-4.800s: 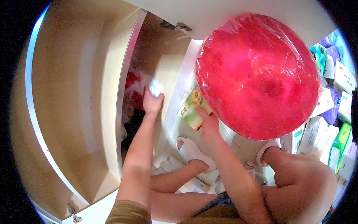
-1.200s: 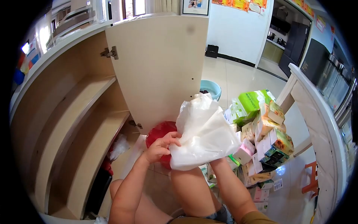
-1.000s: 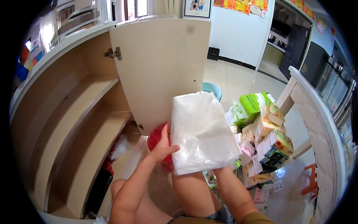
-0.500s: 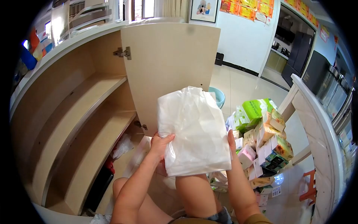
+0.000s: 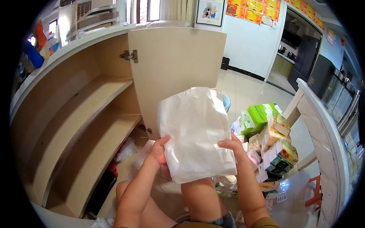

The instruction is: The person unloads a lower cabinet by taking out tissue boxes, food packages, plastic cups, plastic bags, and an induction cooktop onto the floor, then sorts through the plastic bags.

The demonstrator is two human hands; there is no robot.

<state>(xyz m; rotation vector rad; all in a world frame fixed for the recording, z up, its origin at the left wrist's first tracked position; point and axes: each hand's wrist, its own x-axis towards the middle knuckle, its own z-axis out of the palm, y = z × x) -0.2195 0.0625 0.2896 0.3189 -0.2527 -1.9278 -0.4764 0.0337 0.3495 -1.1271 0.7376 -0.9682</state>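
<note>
A folded white plastic bag [image 5: 197, 136], shiny and nearly rectangular, is held up in front of me above my knees. My left hand [image 5: 159, 151] grips its left edge, thumb on the front face and fingers behind. At the right edge my right hand [image 5: 235, 147] pinches it the same way, its thumb lying across the front. The fingers behind the bag are mostly hidden. Beyond the bag is the opened cabinet door [image 5: 175, 60], partly covered by it.
To the left stands a cabinet with bare wooden shelves [image 5: 95, 95]. On the floor at right lies a pile of tissue packs [image 5: 279, 152], with a green pack [image 5: 264, 116] on top. A blue bucket [image 5: 226, 102], an orange stool [image 5: 314, 192] and a white table [image 5: 323, 125] are nearby.
My right thumb has come over onto the front of the bag, where before the hand lay along its right side. The bag has tilted slightly.
</note>
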